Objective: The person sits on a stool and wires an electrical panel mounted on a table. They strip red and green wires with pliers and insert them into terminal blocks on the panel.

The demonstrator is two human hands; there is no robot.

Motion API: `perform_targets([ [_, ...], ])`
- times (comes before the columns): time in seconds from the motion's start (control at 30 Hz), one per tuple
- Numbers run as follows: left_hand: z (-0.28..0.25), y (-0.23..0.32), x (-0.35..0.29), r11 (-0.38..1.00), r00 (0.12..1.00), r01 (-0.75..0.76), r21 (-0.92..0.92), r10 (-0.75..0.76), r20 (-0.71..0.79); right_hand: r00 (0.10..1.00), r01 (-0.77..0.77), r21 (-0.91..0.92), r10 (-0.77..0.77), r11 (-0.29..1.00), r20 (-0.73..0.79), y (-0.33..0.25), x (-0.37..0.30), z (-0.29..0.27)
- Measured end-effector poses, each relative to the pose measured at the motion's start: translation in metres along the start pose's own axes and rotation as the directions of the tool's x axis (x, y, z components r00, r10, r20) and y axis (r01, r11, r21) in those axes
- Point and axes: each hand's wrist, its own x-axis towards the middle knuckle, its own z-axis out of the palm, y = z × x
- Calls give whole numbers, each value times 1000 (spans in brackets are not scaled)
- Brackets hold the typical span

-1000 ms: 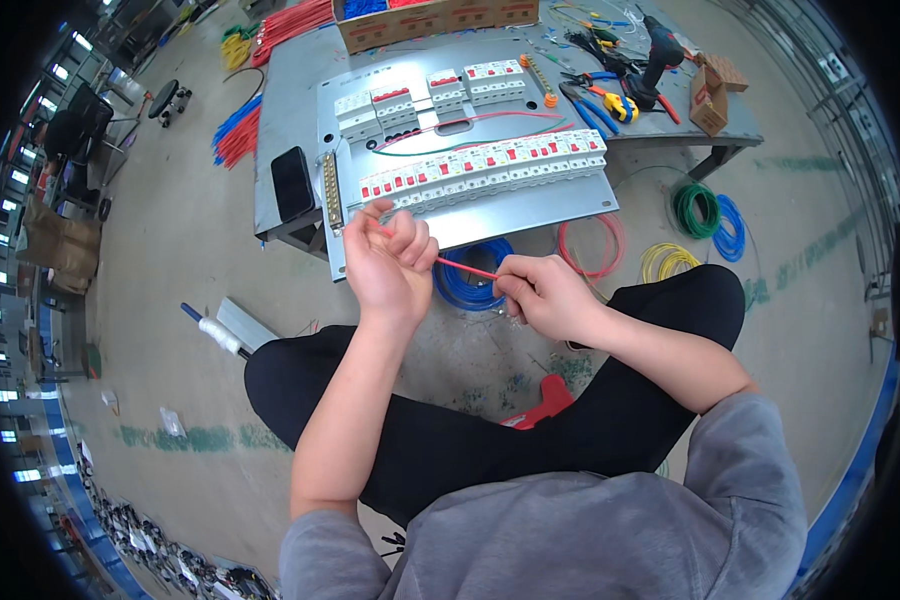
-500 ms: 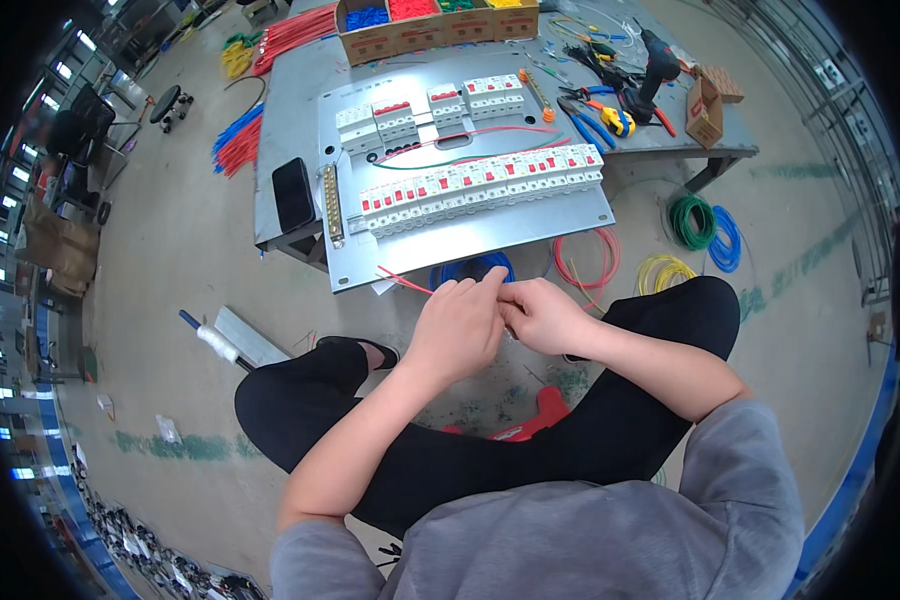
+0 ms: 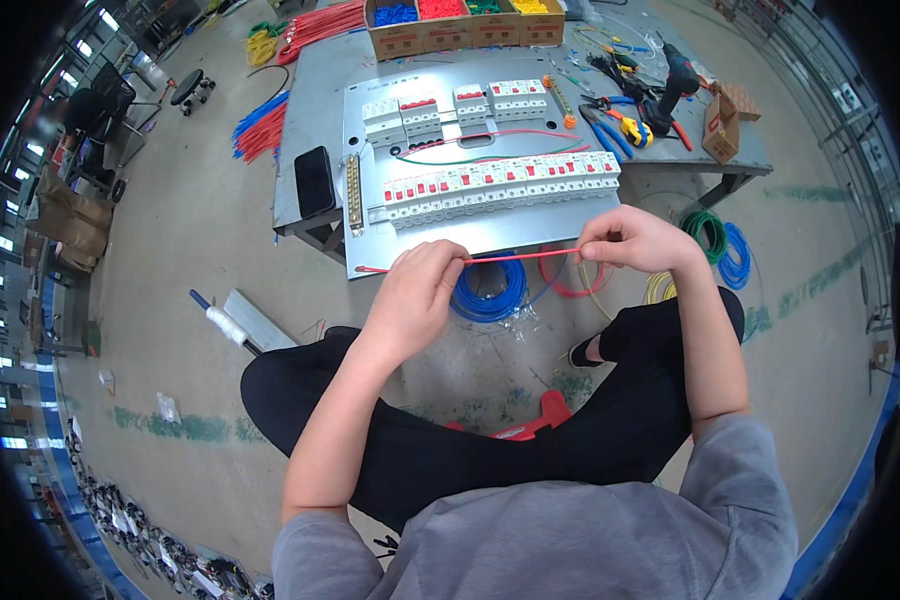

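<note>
A red wire [image 3: 522, 257] stretches nearly straight between my two hands, just off the near edge of a metal mounting plate [image 3: 530, 228]. My left hand [image 3: 417, 292] is closed round it, and its end pokes out to the left of the fingers. Thumb and fingers of my right hand [image 3: 635, 240] pinch the wire farther right. Beyond my hands, a long row of white circuit breakers [image 3: 505, 188] with red switches runs across the plate. Shorter breaker groups [image 3: 420, 117] stand behind it. A loose red wire and a green wire [image 3: 440, 161] lie between the rows.
A black phone [image 3: 315, 182] lies left on the table. At the right are pliers [image 3: 602, 135], a tape measure [image 3: 636, 132] and a drill [image 3: 678, 80]. A cardboard box [image 3: 470, 38] of coloured parts stands behind. Blue [image 3: 490, 290] and green wire coils [image 3: 705, 235] are on the floor.
My hands have drawn apart, the right one moving right and up, the left one slightly left. The red wire is now pulled out between them. The whole view has shifted slightly.
</note>
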Motion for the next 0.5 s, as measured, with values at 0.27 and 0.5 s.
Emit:
perform_targets([
  [0.27, -48, -37, -6, 942, 956, 244, -230, -273, -104, 988, -123, 65, 128, 990, -82, 49, -70, -59],
  [0.5, -115, -78, -27, 930, 938, 235, -284, -293, -184, 864, -182, -24, 148, 983, -481, 88, -101, -81],
])
